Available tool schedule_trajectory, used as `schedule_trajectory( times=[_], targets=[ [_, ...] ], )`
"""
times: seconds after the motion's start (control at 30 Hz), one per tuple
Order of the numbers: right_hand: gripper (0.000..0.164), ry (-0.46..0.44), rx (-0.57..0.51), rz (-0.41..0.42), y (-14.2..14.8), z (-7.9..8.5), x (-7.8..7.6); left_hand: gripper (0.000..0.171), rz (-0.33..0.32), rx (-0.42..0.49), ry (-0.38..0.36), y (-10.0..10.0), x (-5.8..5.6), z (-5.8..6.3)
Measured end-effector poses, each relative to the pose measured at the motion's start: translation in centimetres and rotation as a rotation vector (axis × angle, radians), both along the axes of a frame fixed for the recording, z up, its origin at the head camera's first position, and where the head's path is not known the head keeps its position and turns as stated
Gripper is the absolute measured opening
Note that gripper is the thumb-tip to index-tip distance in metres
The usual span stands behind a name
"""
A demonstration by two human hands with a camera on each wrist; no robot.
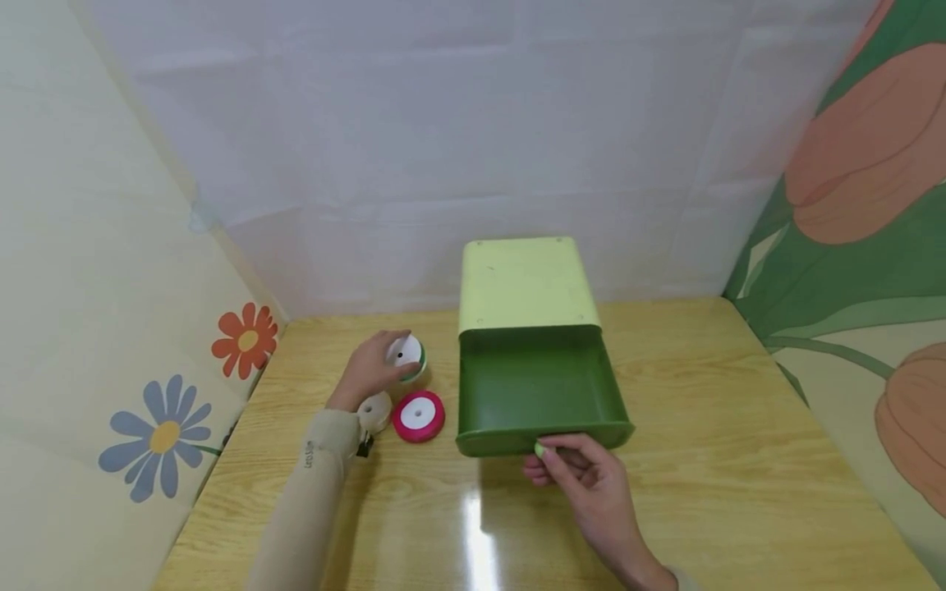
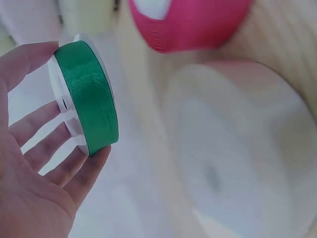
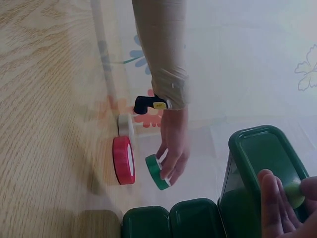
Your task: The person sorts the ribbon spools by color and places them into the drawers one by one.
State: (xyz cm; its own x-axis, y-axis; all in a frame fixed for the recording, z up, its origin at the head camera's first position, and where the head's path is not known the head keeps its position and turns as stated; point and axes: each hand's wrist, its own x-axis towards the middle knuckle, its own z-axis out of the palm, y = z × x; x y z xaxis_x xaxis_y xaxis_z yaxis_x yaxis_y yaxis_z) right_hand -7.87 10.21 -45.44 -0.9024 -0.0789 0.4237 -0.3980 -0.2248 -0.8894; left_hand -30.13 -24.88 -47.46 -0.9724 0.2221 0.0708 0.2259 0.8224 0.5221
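Observation:
My left hand grips a spool of green ribbon by its white rims, thumb on one side and fingers on the other, above the table in the right wrist view. A pink ribbon spool and a whitish ribbon spool lie on the table below that hand. My right hand pinches the pale green knob on the front of a dark green drawer. The drawer is pulled out of a pale yellow-green cabinet, and its inside is bare.
Below the pulled-out drawer, other dark green drawer fronts show in the right wrist view. The cabinet stands on a wooden table near a pale back wall. Panels with painted flowers flank the table.

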Motion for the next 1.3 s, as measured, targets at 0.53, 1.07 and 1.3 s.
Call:
schedule_trajectory(
  times=[0.53, 1.07, 1.3],
  targets=[
    [0.018, 0.013, -0.006, 0.003, 0.0, -0.2, 0.0, 0.074, -0.068, 0.104, 0.155, 3.0, 1.5, 5.2],
    [0.018, 0.005, -0.011, -0.002, 0.0, -0.2, 0.0, 0.071, -0.145, 0.245, 0.344, 5.8, 3.6, 10.1],
    [0.018, 0.011, -0.019, 0.002, 0.1, -0.2, 0.0, 0.071, -0.177, 0.28, 0.397, 7.4, 4.8, 12.0]
  ],
)
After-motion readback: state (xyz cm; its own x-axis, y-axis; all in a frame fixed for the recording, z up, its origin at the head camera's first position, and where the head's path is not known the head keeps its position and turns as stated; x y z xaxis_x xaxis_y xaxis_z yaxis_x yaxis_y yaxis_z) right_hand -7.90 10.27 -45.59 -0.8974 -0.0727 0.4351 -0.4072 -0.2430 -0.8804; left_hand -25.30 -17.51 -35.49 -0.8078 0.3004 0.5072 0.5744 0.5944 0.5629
